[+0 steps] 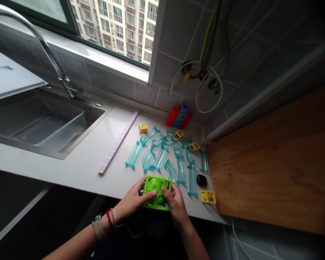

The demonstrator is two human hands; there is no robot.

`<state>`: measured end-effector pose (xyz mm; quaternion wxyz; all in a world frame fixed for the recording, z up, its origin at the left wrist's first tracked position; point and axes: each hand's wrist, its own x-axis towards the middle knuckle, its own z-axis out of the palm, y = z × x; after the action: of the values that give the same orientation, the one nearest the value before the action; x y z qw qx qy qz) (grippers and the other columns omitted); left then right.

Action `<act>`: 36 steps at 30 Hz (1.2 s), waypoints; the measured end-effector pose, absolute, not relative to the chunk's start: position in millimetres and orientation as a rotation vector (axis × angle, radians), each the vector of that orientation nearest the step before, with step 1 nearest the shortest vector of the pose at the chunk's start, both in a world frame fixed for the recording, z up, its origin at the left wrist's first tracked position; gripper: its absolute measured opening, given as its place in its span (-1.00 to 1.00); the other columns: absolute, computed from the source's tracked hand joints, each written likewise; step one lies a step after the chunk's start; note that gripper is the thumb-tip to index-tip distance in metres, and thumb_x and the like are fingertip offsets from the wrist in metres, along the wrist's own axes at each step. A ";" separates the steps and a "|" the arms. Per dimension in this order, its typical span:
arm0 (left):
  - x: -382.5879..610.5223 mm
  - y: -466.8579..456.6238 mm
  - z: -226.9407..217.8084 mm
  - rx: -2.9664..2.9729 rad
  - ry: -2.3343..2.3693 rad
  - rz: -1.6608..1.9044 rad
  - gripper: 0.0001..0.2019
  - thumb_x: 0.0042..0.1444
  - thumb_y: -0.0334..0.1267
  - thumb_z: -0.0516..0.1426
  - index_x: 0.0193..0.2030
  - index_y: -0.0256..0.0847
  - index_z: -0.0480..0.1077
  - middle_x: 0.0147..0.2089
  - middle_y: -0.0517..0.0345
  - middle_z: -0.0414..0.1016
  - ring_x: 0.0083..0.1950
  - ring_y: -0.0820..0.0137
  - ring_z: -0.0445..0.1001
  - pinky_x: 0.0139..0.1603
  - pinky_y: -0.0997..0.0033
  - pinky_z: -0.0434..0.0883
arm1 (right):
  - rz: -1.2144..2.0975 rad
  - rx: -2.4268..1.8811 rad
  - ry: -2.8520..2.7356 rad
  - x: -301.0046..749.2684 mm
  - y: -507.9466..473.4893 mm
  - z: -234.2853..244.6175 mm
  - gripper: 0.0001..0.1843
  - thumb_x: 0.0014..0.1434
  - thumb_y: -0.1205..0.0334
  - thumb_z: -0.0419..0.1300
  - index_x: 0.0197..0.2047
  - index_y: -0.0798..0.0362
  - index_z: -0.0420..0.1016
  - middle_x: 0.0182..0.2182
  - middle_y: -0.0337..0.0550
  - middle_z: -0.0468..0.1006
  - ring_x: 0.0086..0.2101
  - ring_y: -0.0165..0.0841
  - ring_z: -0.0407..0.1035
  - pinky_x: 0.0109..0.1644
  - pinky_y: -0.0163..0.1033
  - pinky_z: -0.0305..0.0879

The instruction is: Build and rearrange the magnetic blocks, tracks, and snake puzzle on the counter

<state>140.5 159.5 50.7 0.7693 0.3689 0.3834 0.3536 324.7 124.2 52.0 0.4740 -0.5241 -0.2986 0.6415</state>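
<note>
A bright green block frame with round openings (157, 203) is held at the counter's front edge. My left hand (137, 198) grips its left side, thumb across the face. On the other side, my right hand (176, 202) clasps it with the thumb pressed on the front. Just beyond the hands lie several translucent teal track pieces, some straight (161, 158), some curved (147, 160). Yellow block frames (143, 128) rest around them, including a longer one (208, 197) at right.
A lilac strip (119, 142) lies left of the tracks, near the steel sink (62, 153) and faucet (51, 54). Red, blue and teal blocks (179, 117) stand against the wall. A black rounded object (202, 180) sits near the wooden board (260, 162) at right.
</note>
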 end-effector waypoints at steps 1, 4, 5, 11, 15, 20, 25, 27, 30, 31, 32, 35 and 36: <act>144.7 158.1 52.2 0.803 0.855 0.745 -0.55 0.11 -0.16 0.35 0.12 -0.19 0.45 0.02 -0.03 0.59 0.01 0.13 0.58 0.03 0.23 0.52 | 1.561 -1.299 -0.742 328.0 122.6 50.0 -0.49 0.12 -0.12 0.41 0.00 0.00 0.45 -0.08 -0.03 0.62 -0.10 -0.08 0.56 -0.04 -0.02 0.51; 149.8 156.8 59.5 0.826 0.879 0.676 -0.55 0.10 -0.16 0.36 0.11 -0.22 0.45 0.01 -0.04 0.60 -0.03 0.14 0.60 -0.05 0.26 0.54 | 1.574 -1.291 -0.733 338.5 119.0 50.7 -0.42 0.11 -0.09 0.42 0.08 -0.02 0.40 -0.05 -0.02 0.61 -0.11 -0.11 0.57 -0.05 -0.04 0.51; 149.6 156.7 61.7 0.834 0.881 0.663 -0.54 0.09 -0.17 0.36 0.12 -0.22 0.46 0.01 -0.05 0.60 -0.03 0.14 0.60 -0.06 0.27 0.54 | 1.589 -1.273 -0.711 340.7 117.6 52.0 -0.36 0.10 -0.07 0.44 0.15 -0.03 0.35 -0.04 -0.02 0.60 -0.12 -0.11 0.58 -0.06 -0.04 0.52; 141.9 150.7 63.4 0.792 0.883 0.645 -0.52 0.12 -0.17 0.35 0.16 -0.23 0.45 0.03 -0.09 0.59 -0.07 0.15 0.60 -0.24 0.39 0.56 | 1.666 -1.174 -0.584 335.3 111.9 54.2 -0.26 0.13 -0.02 0.43 0.25 -0.09 0.20 -0.02 -0.04 0.59 -0.15 -0.16 0.58 -0.08 -0.07 0.51; 138.6 146.7 60.0 0.761 0.929 0.605 -0.49 0.13 -0.13 0.34 0.19 -0.22 0.41 -0.07 -0.05 0.58 -0.24 0.25 0.59 -0.48 0.50 0.49 | 1.639 -1.188 -0.658 326.9 116.4 52.2 -0.47 0.12 -0.04 0.43 0.06 -0.01 0.41 -0.09 -0.08 0.62 -0.13 -0.18 0.56 -0.04 -0.12 0.47; 134.8 148.2 55.5 0.656 0.943 0.603 -0.49 0.13 -0.12 0.33 0.18 -0.24 0.42 -0.03 -0.09 0.60 -0.23 0.23 0.61 -0.38 0.42 0.53 | 1.605 -1.152 -0.686 320.6 119.3 53.7 -0.61 0.12 -0.01 0.43 -0.10 0.02 0.48 -0.12 -0.13 0.62 -0.12 -0.20 0.53 -0.05 -0.15 0.46; 131.9 152.1 56.3 0.525 0.870 0.595 -0.51 0.12 -0.13 0.28 0.17 -0.27 0.45 -0.01 -0.10 0.62 -0.13 0.11 0.64 -0.15 0.24 0.53 | 1.717 -1.071 -0.531 316.4 112.8 60.9 -0.66 0.19 -0.01 0.35 -0.07 0.01 0.51 -0.11 -0.12 0.60 -0.17 -0.24 0.51 -0.22 -0.23 0.47; 131.7 153.2 55.9 0.452 0.815 0.596 -0.52 0.15 -0.14 0.23 0.18 -0.29 0.45 -0.03 -0.11 0.63 -0.10 0.07 0.64 -0.07 0.14 0.54 | 1.751 -1.036 -0.487 317.4 110.5 61.2 -0.67 0.25 -0.01 0.29 -0.03 0.01 0.51 -0.11 -0.10 0.58 -0.19 -0.26 0.50 -0.30 -0.27 0.46; 128.8 156.6 53.4 0.402 0.843 0.644 -0.55 0.17 -0.16 0.22 0.17 -0.31 0.45 -0.05 -0.09 0.64 -0.06 0.07 0.64 -0.01 0.12 0.54 | 1.620 -1.102 -0.548 325.0 109.3 53.9 -0.63 0.23 -0.03 0.30 -0.01 0.01 0.49 -0.18 -0.14 0.56 -0.31 -0.33 0.46 -0.33 -0.27 0.45; 126.4 158.5 52.5 0.393 0.883 0.667 -0.55 0.17 -0.16 0.22 0.16 -0.32 0.46 -0.06 -0.08 0.65 -0.05 0.08 0.64 -0.01 0.13 0.55 | 1.540 -1.172 -0.610 329.5 109.4 49.9 -0.62 0.21 -0.04 0.32 -0.01 0.00 0.48 -0.21 -0.15 0.56 -0.35 -0.34 0.44 -0.35 -0.27 0.44; 123.3 160.8 52.0 0.389 0.929 0.691 -0.55 0.16 -0.15 0.24 0.15 -0.32 0.46 -0.06 -0.07 0.65 -0.05 0.08 0.64 -0.03 0.14 0.56 | 1.450 -1.266 -0.692 334.6 109.5 45.9 -0.60 0.19 -0.05 0.33 -0.01 -0.01 0.48 -0.24 -0.17 0.55 -0.37 -0.34 0.43 -0.35 -0.26 0.43; 110.9 168.5 53.0 0.445 1.069 0.784 -0.54 0.13 -0.12 0.28 0.12 -0.29 0.46 -0.04 -0.04 0.65 -0.05 0.09 0.64 -0.10 0.19 0.58 | 1.140 -1.600 -1.044 349.5 110.9 38.6 -0.48 0.13 -0.01 0.37 0.14 -0.09 0.45 -0.23 -0.16 0.58 -0.34 -0.27 0.45 -0.23 -0.15 0.46; 106.9 170.8 54.4 0.485 1.110 0.815 -0.53 0.11 -0.11 0.29 0.12 -0.28 0.46 -0.03 -0.03 0.64 -0.05 0.09 0.64 -0.13 0.22 0.59 | 1.040 -1.686 -1.175 352.5 112.0 38.9 -0.40 0.10 0.01 0.39 0.20 -0.13 0.43 -0.17 -0.14 0.60 -0.30 -0.24 0.46 -0.15 -0.09 0.46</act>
<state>106.9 170.8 54.4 0.7450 0.2217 0.5072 0.3722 352.5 112.0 38.9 0.4070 -0.6688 -0.4659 0.4123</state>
